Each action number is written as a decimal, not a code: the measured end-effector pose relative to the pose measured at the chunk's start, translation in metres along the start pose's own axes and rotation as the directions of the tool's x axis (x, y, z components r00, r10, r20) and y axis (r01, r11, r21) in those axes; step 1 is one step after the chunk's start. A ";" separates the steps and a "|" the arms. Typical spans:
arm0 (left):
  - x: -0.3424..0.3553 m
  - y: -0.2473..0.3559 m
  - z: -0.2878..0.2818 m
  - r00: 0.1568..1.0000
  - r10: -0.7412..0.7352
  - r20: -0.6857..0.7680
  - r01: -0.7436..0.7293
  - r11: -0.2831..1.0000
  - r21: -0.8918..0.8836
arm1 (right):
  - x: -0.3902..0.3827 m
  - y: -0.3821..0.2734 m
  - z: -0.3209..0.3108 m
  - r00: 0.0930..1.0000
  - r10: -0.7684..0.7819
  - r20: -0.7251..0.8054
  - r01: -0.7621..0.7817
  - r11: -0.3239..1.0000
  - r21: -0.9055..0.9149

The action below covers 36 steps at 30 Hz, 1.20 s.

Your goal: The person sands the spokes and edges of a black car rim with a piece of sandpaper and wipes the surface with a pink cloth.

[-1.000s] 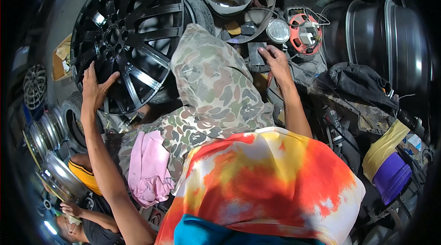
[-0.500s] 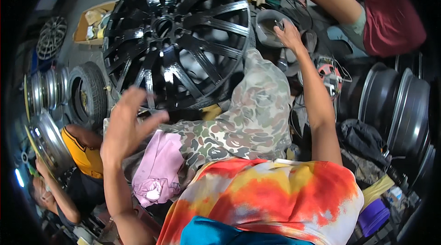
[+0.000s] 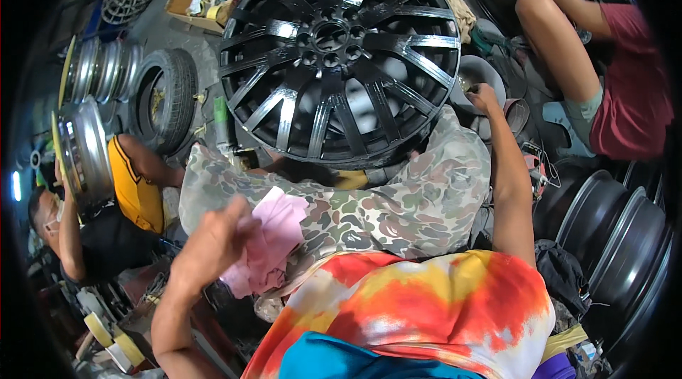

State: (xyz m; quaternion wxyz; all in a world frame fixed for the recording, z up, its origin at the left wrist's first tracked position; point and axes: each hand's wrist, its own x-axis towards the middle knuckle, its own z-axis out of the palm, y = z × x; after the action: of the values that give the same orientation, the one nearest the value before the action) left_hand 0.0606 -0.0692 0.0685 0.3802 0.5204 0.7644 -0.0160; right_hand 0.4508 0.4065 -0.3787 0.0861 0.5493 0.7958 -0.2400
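Observation:
In front of me a glossy black multi-spoke wheel rim [image 3: 387,44] lies face up, just beyond my knees in camouflage trousers [image 3: 376,212]. My left hand [image 3: 217,240], slightly blurred, has its fingers closed on a pink cloth [image 3: 273,237] over my left thigh. The cloth stands partly bunched up beside the fingers. At the right, my right hand [image 3: 484,98] reaches to the near edge of a grey bowl [image 3: 497,77] with some liquid inside. Its fingers are drawn together at the bowl; whatever they hold is too small to make out.
A cardboard box [image 3: 206,20] of odds and ends and a tyre [image 3: 181,95] stand left. Beyond are silver rims [image 3: 89,155] and a person in yellow shorts [image 3: 135,187]. Right, a person in a maroon shirt [image 3: 632,88] sits above stacked dark rims [image 3: 590,208].
My left hand has come down from beside the wheel rim, its spread fingers closing on the pink cloth. My right fingers have drawn together at the bowl. The whole view has shifted.

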 end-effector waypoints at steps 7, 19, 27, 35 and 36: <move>0.047 0.038 -0.073 0.769 0.094 -0.632 -0.338 0.899 -0.278 | -0.079 -0.039 -0.067 0.984 -0.050 -0.171 0.093 0.963 0.254; 0.293 0.111 0.089 0.482 0.458 -0.747 -0.347 0.882 0.317 | -0.120 -0.076 -0.043 0.980 -0.026 -0.199 0.040 0.997 0.066; 0.267 0.101 0.083 0.417 0.577 -0.702 -0.506 0.789 0.348 | -0.129 -0.065 -0.042 0.953 -0.065 -0.297 0.069 0.998 0.002; 0.196 0.050 0.089 0.545 0.673 -0.501 -0.629 0.723 0.286 | -0.118 -0.056 -0.068 0.952 -0.129 -0.278 0.163 0.981 0.103; 0.187 0.039 0.083 0.546 0.672 -0.501 -0.632 0.722 0.282 | -0.116 -0.058 -0.082 0.944 -0.156 -0.292 0.188 0.978 0.086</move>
State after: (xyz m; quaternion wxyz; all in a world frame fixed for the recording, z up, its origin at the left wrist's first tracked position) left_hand 0.1071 0.0601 -0.0872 0.0936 0.7585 0.5916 0.2569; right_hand 0.4523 0.3326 -0.2446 -0.0814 0.5103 0.8300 -0.2099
